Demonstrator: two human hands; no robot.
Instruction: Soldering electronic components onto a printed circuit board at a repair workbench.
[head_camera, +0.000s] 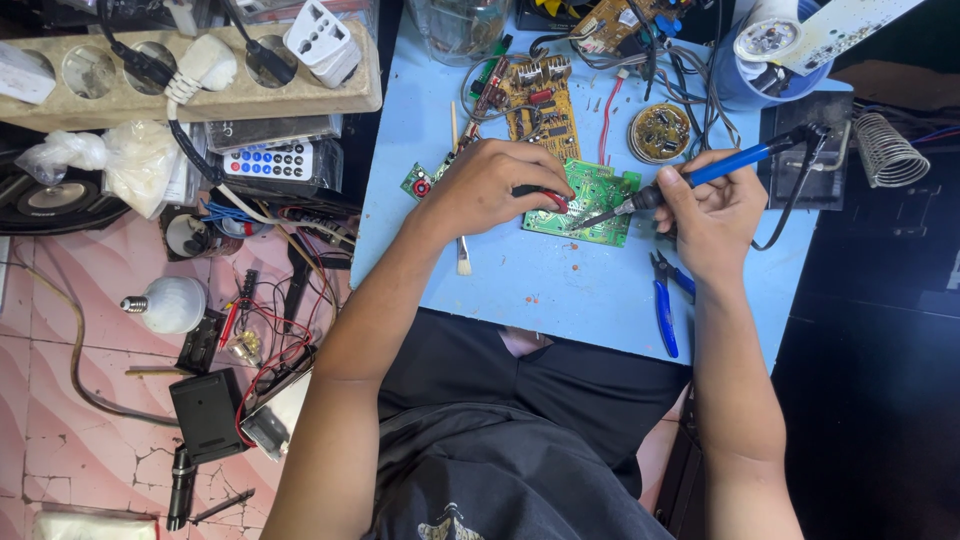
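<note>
A green circuit board (590, 205) lies on the blue work surface (540, 285). My left hand (490, 185) rests on the board's left edge and pinches a small red-and-black tool (545, 195) against it. My right hand (712, 212) grips a blue-handled soldering iron (720, 168), whose metal tip touches the board near its middle. The iron's black cable runs off to the right.
Blue-handled pliers (665, 300) lie below my right hand. A brown circuit board (540, 105), a round board (660, 130), wires and a small brush (462, 250) sit behind and beside the green board. A coiled iron stand (885, 150) is at right. Power strip, remote, bulb and cables crowd the left.
</note>
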